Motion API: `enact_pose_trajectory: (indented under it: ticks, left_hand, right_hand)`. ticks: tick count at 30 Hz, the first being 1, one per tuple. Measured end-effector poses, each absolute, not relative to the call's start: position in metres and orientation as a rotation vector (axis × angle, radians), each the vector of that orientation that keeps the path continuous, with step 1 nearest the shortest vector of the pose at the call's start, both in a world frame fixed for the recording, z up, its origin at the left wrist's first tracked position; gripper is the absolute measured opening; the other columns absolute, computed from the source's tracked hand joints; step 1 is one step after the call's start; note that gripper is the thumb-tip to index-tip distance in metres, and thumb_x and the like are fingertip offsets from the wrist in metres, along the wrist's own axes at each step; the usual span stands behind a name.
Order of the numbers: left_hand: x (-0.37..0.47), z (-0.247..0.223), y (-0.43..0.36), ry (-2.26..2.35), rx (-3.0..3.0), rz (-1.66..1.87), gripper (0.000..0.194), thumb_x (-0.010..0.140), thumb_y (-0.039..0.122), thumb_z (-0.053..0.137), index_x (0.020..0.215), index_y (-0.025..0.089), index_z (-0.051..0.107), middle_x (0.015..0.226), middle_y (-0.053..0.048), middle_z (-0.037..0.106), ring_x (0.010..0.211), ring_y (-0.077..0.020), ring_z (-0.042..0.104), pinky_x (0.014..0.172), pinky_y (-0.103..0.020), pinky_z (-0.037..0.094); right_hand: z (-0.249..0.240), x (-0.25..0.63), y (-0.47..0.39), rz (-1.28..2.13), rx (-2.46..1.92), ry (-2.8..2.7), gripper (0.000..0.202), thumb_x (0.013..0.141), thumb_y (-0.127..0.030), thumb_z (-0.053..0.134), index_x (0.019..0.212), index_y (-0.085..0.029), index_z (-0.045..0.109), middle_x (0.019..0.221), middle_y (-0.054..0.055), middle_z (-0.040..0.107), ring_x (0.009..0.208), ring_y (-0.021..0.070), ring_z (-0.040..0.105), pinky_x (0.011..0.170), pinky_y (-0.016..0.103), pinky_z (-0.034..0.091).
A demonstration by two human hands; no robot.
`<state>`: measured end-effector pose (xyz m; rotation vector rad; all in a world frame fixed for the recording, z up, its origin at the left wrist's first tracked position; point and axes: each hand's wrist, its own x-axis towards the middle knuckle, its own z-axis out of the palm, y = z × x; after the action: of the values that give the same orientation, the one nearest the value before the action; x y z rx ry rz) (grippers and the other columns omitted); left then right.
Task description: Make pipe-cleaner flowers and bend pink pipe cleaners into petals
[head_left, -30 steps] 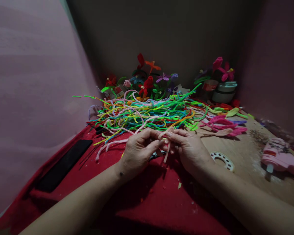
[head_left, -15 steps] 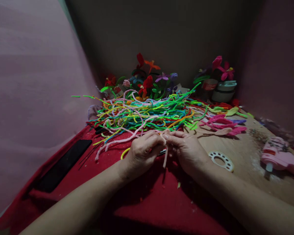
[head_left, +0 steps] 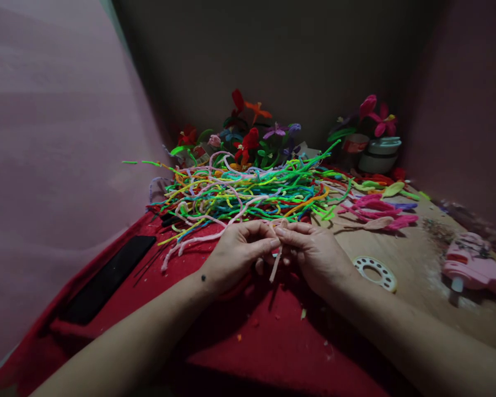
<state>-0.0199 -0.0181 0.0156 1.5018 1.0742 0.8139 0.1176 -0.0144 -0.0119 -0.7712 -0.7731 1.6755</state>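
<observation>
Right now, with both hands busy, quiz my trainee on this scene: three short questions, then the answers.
1. True or false: the left hand and right hand both touch the pale strip.
2. Which lies on the red cloth?
A) the white holed ring
B) the black rectangular object
C) the magenta loops
3. Fill in the colour: the tool at the picture's right edge is mainly ____.
Key: 1. True. 2. B. 3. Pink.

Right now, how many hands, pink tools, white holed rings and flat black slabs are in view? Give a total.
Hands: 2 (left hand, right hand), both pinching a pale strip
Pink tool: 1
White holed ring: 1
Flat black slab: 1
Total: 5
</observation>
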Motion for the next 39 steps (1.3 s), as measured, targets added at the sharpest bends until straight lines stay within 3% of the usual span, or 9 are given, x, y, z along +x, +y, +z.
enact_pose_trajectory:
  ticks: [4,10,13,16,21,31,35,39]
  left_hand:
    - [-0.019,0.013,-0.017,1.017,1.347,0.866,0.017,0.074,0.027,0.061,0.076,0.015,0.049,0.066,0.001,0.060,0.050,-0.0100,0.058,0.043,-0.018,0.042]
    - [-0.017,0.009,-0.016,0.932,1.401,0.921,0.019,0.077,0.023,0.059,0.089,0.016,0.046,0.077,-0.001,0.062,0.064,-0.0128,0.063,0.060,-0.026,0.050]
    - [-0.019,0.008,-0.017,0.962,1.586,0.915,0.017,0.081,0.024,0.053,0.096,0.017,0.048,0.075,0.000,0.061,0.058,-0.0095,0.060,0.052,-0.020,0.047]
    - [-0.023,0.008,-0.017,0.948,1.637,0.806,0.029,0.083,0.027,0.049,0.112,0.022,0.045,0.068,0.002,0.059,0.045,-0.0073,0.053,0.038,-0.016,0.039]
    - [-0.028,0.011,-0.014,0.960,1.654,0.713,0.045,0.082,0.027,0.051,0.125,0.024,0.039,0.064,0.003,0.056,0.039,-0.0058,0.049,0.035,-0.015,0.036]
    - [-0.032,0.018,-0.009,0.996,1.551,0.629,0.028,0.080,0.030,0.053,0.105,0.018,0.054,0.053,0.004,0.052,0.031,-0.0029,0.037,0.030,-0.013,0.026]
    - [-0.035,0.023,-0.008,1.057,1.566,0.485,0.021,0.079,0.031,0.053,0.089,0.014,0.059,0.053,0.003,0.055,0.032,-0.0036,0.043,0.030,-0.012,0.027]
    - [-0.037,0.024,-0.006,0.903,1.418,0.413,0.024,0.078,0.029,0.056,0.094,0.013,0.060,0.070,-0.004,0.063,0.042,-0.0072,0.055,0.032,-0.012,0.035]
  right_hand:
    - [-0.011,0.118,-0.014,1.704,-0.744,-0.785,0.021,0.059,-0.026,0.073,0.071,-0.012,0.062,0.060,0.000,0.057,0.046,0.0075,0.047,0.040,0.020,0.034]
    - [-0.013,0.118,-0.013,1.689,-0.768,-0.796,0.021,0.059,-0.025,0.073,0.072,-0.011,0.065,0.059,0.000,0.058,0.043,0.0060,0.044,0.037,0.019,0.030]
    - [-0.013,0.118,-0.013,1.670,-0.743,-0.772,0.017,0.060,-0.023,0.073,0.070,-0.012,0.065,0.058,-0.002,0.055,0.043,0.0049,0.043,0.037,0.018,0.029]
    - [-0.011,0.118,-0.013,1.684,-0.716,-0.753,0.015,0.059,-0.021,0.073,0.069,-0.012,0.065,0.056,-0.003,0.053,0.043,0.0046,0.043,0.036,0.016,0.029]
    - [-0.007,0.121,-0.010,1.694,-0.716,-0.698,0.016,0.057,-0.019,0.074,0.063,-0.011,0.062,0.056,0.000,0.056,0.040,0.0045,0.045,0.033,0.015,0.031]
    - [-0.005,0.121,-0.009,1.671,-0.705,-0.686,0.014,0.058,-0.017,0.074,0.061,-0.011,0.061,0.056,0.001,0.057,0.042,0.0050,0.045,0.034,0.015,0.034]
    - [-0.008,0.121,-0.009,1.649,-0.714,-0.713,0.014,0.059,-0.018,0.073,0.063,-0.011,0.062,0.058,0.001,0.058,0.044,0.0056,0.047,0.035,0.015,0.034]
    - [-0.006,0.119,-0.010,1.636,-0.758,-0.708,0.017,0.056,-0.020,0.075,0.062,-0.012,0.061,0.055,0.000,0.057,0.042,0.0060,0.046,0.035,0.016,0.032]
